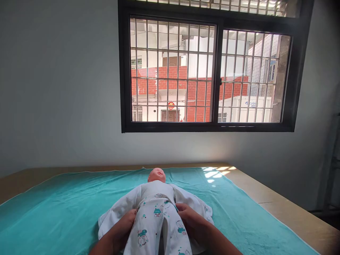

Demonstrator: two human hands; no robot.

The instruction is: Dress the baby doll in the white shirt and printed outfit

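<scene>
A baby doll (pixel 156 175) lies on its back with its head toward the window. It wears a white top (pixel 156 189) and white trousers (pixel 148 219) printed with green houses and bears. My left hand (pixel 127 221) is closed at the left side of the trousers, near the waist, its fingertips partly behind the cloth. On the opposite side my right hand (pixel 190 219) grips the trousers near the hip, thumb on top and the other fingers hidden. White cloth (pixel 117 209) spreads out on both sides beneath the doll.
A turquoise towel (pixel 66 202) covers most of the wooden table (pixel 287 212), whose right edge shows bare wood. Behind the table stand a grey wall (pixel 66 88) and a barred window (pixel 212 127) with a dark frame. Sunlight patches fall near the far right corner.
</scene>
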